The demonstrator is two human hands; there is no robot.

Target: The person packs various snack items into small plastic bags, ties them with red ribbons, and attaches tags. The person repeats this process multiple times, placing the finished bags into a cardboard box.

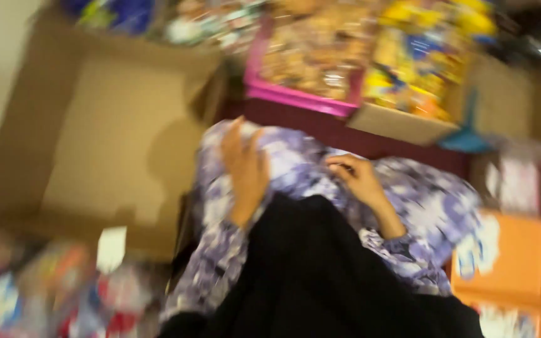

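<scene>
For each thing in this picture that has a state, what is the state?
Large cardboard box: open, nothing visible inside.
Pink tray: full of snack packets.
Yellow-packet carton: open, filled.
Left hand: flat on purple patterned fabric.
Right hand: fingers curled, resting on the fabric.
Orange box: closed.

Pretty blurry shot, but visible enough: two bare hands, left hand (244,169) and right hand (358,177), no gloves, no rings or watch that can be made out. Long sleeves (220,256) in a purple-and-white print, kind of floral or mottled, reaching right down to the wrists. Same print spread over the lap area (433,206), so probably one loose garment. Over the middle, a plain black cloth (320,275), draped from the bottom edge of the view up between the arms, like a scarf or long veil. No cuffs, buttons or seams clear enough to tell.
</scene>
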